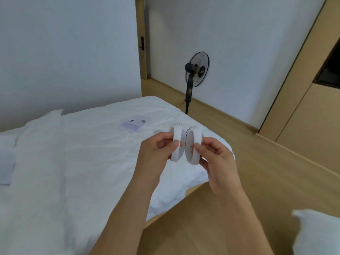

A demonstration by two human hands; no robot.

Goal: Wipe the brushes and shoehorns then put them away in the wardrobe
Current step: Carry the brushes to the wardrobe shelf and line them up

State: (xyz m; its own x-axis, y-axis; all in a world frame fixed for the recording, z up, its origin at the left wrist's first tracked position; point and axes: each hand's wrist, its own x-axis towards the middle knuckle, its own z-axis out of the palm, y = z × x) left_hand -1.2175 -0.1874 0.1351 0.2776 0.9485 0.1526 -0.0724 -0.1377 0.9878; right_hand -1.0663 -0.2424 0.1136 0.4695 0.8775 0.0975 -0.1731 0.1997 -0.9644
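Note:
I hold two white oval brushes side by side above the corner of the bed. My left hand pinches the left brush by its rim. My right hand pinches the right brush the same way. Short grey bristles show along the top edge of each brush. The two brushes almost touch at the middle. A pale purple packet of wipes lies on the white sheet behind the brushes. The wooden wardrobe stands at the right, with a dark opening in it. No shoehorn is in sight.
The white bed fills the left and centre, with a pillow at the left. A black standing fan is by the far wall. Wooden floor runs right of the bed. Another white cushion shows at bottom right.

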